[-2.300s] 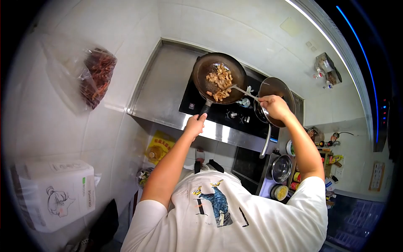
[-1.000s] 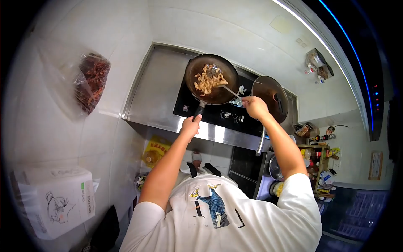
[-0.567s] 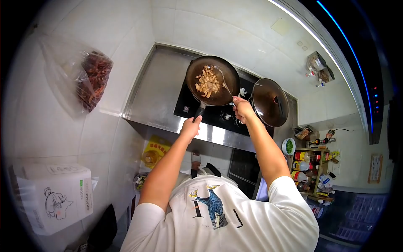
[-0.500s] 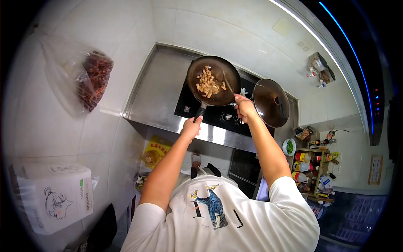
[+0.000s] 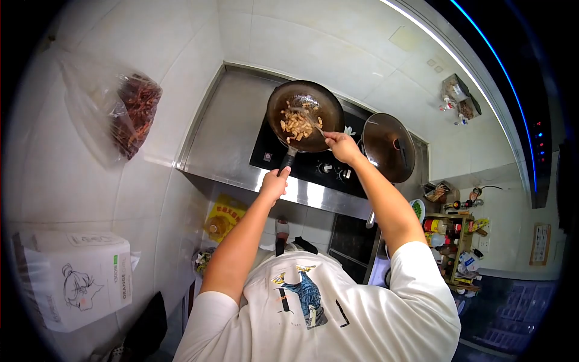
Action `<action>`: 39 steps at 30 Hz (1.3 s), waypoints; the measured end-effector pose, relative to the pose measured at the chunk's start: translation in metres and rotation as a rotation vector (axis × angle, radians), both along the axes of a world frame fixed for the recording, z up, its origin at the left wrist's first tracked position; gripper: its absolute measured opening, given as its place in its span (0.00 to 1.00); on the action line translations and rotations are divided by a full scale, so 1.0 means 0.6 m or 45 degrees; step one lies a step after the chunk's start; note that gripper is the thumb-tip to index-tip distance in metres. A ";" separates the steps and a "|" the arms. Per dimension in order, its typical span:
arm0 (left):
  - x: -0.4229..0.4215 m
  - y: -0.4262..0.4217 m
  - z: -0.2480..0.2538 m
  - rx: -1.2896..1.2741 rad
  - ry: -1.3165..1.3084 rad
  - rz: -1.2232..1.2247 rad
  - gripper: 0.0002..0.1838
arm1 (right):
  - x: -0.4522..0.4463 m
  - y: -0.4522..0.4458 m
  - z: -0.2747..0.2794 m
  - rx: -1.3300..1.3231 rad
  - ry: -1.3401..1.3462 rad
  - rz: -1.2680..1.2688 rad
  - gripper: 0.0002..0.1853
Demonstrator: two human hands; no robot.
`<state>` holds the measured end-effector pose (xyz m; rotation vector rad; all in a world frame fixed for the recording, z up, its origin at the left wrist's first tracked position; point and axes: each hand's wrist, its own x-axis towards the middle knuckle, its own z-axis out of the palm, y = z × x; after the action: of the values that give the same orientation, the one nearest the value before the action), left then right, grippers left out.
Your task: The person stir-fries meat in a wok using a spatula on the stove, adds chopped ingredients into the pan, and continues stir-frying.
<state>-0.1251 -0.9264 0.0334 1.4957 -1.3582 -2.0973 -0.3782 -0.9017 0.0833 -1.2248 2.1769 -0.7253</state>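
Note:
A dark wok [image 5: 329,105] rests on the black stove [image 5: 265,145], with browned pieces of food [image 5: 297,125] gathered in its lower left part. My left hand [image 5: 275,184] is closed around the wok's black handle [image 5: 288,160]. Above the wok's right rim, my right hand [image 5: 342,146] grips a spatula [image 5: 313,122] whose far end lies among the food. The spatula's blade is partly hidden and blurred. To the right of my right hand sits a dark lid [image 5: 386,142] with a black knob handle.
A bowl of chopped greens [image 5: 417,209] stands at the right, near a rack of bottles [image 5: 446,235]. Stove knobs [image 5: 335,171] line the front edge. A plastic bag of dried red chillies [image 5: 137,114] hangs on the left wall, above a white tissue pack [image 5: 78,280].
My right hand has moved left and toward the wok's middle, carrying the spatula from the right side into the food. The food has shifted a little. My left hand stays on the handle.

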 end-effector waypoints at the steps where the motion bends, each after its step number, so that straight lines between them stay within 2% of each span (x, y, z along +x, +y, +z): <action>1: 0.001 -0.001 0.005 0.004 -0.006 -0.005 0.22 | -0.002 0.016 0.029 0.097 0.226 0.151 0.16; 3: 0.004 -0.002 0.008 0.006 -0.014 -0.009 0.22 | -0.014 0.043 0.068 0.185 0.552 0.344 0.16; 6: 0.005 -0.004 0.009 -0.004 -0.013 0.004 0.22 | -0.004 0.074 0.153 0.299 0.698 0.339 0.16; 9: 0.007 -0.005 0.006 0.025 -0.003 -0.003 0.22 | -0.011 0.107 0.191 0.269 0.556 0.238 0.15; 10: 0.006 -0.005 0.004 0.011 -0.008 -0.009 0.22 | -0.007 0.108 0.203 0.363 0.520 0.210 0.14; 14: 0.002 -0.001 0.003 0.007 -0.007 -0.029 0.22 | 0.004 0.087 0.129 0.317 0.583 0.158 0.14; 17: 0.001 0.002 0.011 0.011 -0.032 0.005 0.21 | -0.001 0.065 0.082 0.136 0.447 0.062 0.16; 20: 0.004 0.000 0.020 0.013 -0.001 0.018 0.23 | -0.010 0.091 0.119 0.151 0.412 -0.050 0.16; 21: 0.005 0.001 0.019 0.019 -0.002 0.021 0.23 | -0.013 0.103 0.150 0.256 0.471 0.053 0.16; 25: 0.005 -0.002 0.011 -0.005 -0.025 -0.031 0.21 | -0.012 0.140 0.189 0.479 0.424 0.020 0.14; 26: 0.003 -0.001 0.009 -0.011 -0.031 -0.043 0.21 | -0.009 0.138 0.165 0.406 0.507 0.041 0.14; 30: 0.002 0.000 0.006 0.001 -0.035 -0.031 0.21 | 0.015 0.077 0.082 0.305 0.414 -0.050 0.16; 32: 0.002 -0.001 0.007 -0.009 -0.018 -0.022 0.21 | 0.011 0.073 0.076 0.273 0.400 -0.055 0.16; 34: 0.003 -0.001 0.008 -0.006 -0.021 -0.026 0.21 | 0.016 0.086 0.115 0.231 0.398 0.028 0.16; 36: 0.003 -0.001 0.008 0.002 -0.019 -0.023 0.21 | 0.024 0.107 0.154 0.311 0.180 0.035 0.16; 39: 0.003 -0.003 0.008 0.004 -0.011 -0.035 0.21 | 0.055 0.123 0.179 0.455 -0.131 -0.146 0.17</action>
<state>-0.1231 -0.9283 0.0379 1.4971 -1.3869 -2.1124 -0.3451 -0.8276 0.1909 -0.8687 2.1854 -0.4081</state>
